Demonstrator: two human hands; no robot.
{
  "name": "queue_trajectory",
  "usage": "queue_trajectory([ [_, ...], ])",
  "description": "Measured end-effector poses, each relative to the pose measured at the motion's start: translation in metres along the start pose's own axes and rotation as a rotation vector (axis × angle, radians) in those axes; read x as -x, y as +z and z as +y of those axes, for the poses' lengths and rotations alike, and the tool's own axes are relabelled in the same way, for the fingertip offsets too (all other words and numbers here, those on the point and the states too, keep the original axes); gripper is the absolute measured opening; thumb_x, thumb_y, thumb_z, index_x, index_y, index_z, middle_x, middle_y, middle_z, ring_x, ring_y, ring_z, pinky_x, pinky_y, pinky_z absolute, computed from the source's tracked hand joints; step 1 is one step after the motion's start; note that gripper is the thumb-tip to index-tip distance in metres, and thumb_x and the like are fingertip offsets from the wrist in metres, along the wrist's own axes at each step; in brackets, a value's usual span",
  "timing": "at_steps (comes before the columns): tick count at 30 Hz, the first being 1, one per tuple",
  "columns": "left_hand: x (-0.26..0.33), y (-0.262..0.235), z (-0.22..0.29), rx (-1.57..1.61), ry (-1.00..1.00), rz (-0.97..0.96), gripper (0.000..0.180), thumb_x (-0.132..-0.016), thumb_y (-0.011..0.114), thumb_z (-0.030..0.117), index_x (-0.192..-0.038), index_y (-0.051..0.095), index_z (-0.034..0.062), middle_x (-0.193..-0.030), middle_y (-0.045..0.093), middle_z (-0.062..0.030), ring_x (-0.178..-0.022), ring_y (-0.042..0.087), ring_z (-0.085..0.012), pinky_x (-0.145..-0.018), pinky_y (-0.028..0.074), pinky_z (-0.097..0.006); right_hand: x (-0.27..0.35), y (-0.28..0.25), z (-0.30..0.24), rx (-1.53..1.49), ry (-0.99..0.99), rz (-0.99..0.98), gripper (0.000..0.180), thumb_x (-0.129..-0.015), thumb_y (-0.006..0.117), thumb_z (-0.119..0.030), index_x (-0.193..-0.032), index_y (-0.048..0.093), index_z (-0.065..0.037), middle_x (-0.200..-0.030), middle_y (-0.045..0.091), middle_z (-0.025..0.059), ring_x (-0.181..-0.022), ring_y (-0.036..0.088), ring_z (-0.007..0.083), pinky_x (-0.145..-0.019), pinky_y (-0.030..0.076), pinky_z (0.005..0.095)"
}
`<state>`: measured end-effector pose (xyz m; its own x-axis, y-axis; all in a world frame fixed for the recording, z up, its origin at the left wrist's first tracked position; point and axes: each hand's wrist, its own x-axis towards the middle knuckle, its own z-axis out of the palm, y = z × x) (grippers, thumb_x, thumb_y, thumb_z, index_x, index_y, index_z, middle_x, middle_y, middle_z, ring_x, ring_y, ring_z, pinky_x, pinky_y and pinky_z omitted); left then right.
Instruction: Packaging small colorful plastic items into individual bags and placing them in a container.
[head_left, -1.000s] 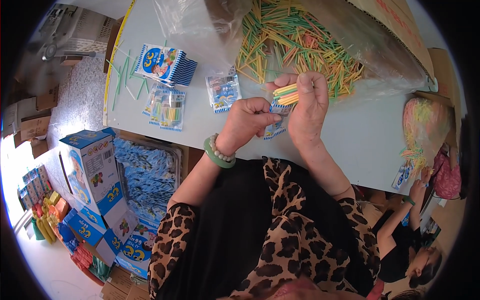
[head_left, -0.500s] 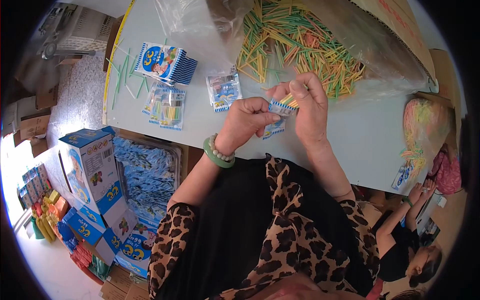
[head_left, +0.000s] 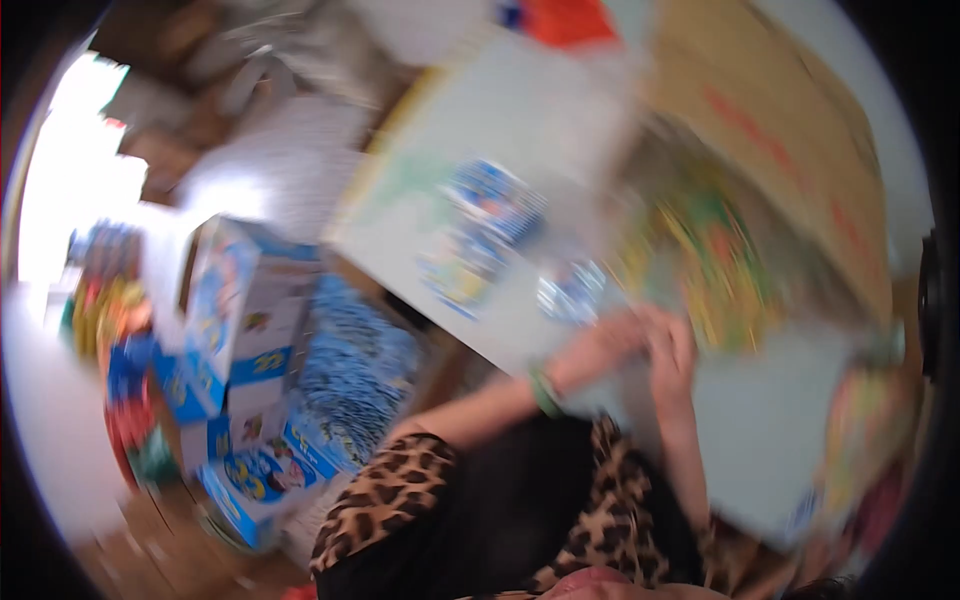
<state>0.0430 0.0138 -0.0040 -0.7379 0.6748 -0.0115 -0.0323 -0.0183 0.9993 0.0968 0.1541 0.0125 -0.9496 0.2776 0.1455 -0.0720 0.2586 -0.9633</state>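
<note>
The whole picture is smeared by motion. My left hand [head_left: 598,352] and my right hand [head_left: 676,345] meet fingertip to fingertip over the pale table [head_left: 770,430], just below a blurred pile of yellow and green sticks [head_left: 720,260]. A green bangle [head_left: 543,392] circles my left wrist. Whatever sits between my fingers is lost in the blur. A small clear packet [head_left: 570,290] lies just left of my hands.
A stack of blue packets [head_left: 490,205] lies further left on the table. Blue printed boxes [head_left: 235,310] and an open carton of blue packets [head_left: 355,370] stand on the floor at the left. Brown cardboard [head_left: 780,120] lies beyond the sticks.
The view has swung sharply and blurred, so the table now sits tilted and to the right. My hands stay together; the stick bundle and packet they held can no longer be made out.
</note>
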Motion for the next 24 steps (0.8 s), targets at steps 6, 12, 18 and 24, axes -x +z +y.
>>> queue_trajectory([
  [6,-0.009,0.018,0.000,0.366,0.070,0.099,0.026,-0.095,0.052,0.023,-0.089,0.059,-0.0009,-0.077,0.052,0.0001,-0.074,0.048,-0.0073,-0.067,0.043,-0.026,0.010,-0.028,-0.029,0.095,-0.056,-0.188,0.042,-0.094,0.050,-0.027,-0.126,0.050,0.001,-0.124,0.054,0.0159,-0.114,0.052,0.0247,-0.098,0.039,0.0343],
  [12,0.013,-0.005,0.003,0.238,0.196,0.026,0.026,-0.095,0.054,0.024,-0.095,0.063,-0.0005,-0.084,0.057,-0.0032,-0.081,0.052,-0.0110,-0.074,0.044,-0.028,0.023,-0.008,-0.028,-0.277,0.018,-0.117,0.050,-0.085,0.063,-0.015,-0.130,0.045,-0.001,-0.124,0.053,0.0127,-0.112,0.051,0.0238,-0.098,0.038,0.0331],
  [18,0.003,-0.021,0.010,0.147,0.146,-0.239,0.024,-0.096,0.050,0.014,-0.112,0.062,0.0021,-0.106,0.058,-0.0085,-0.102,0.055,-0.0178,-0.093,0.043,-0.031,0.019,-0.004,-0.029,0.182,0.161,-0.029,0.013,-0.082,0.062,-0.007,-0.094,0.064,-0.001,-0.080,0.062,0.0043,-0.075,0.057,0.0137,-0.066,0.048,0.0303],
  [24,0.024,-0.025,0.025,0.116,-0.091,-0.139,0.034,-0.080,0.060,0.003,-0.113,0.058,-0.0027,-0.106,0.063,-0.0128,-0.096,0.059,-0.0207,-0.088,0.046,-0.032,0.035,0.005,-0.007,0.329,-0.016,-0.067,0.018,-0.075,0.062,-0.020,-0.085,0.064,-0.005,-0.085,0.064,0.0184,-0.085,0.061,0.0395,-0.072,0.047,0.0475],
])
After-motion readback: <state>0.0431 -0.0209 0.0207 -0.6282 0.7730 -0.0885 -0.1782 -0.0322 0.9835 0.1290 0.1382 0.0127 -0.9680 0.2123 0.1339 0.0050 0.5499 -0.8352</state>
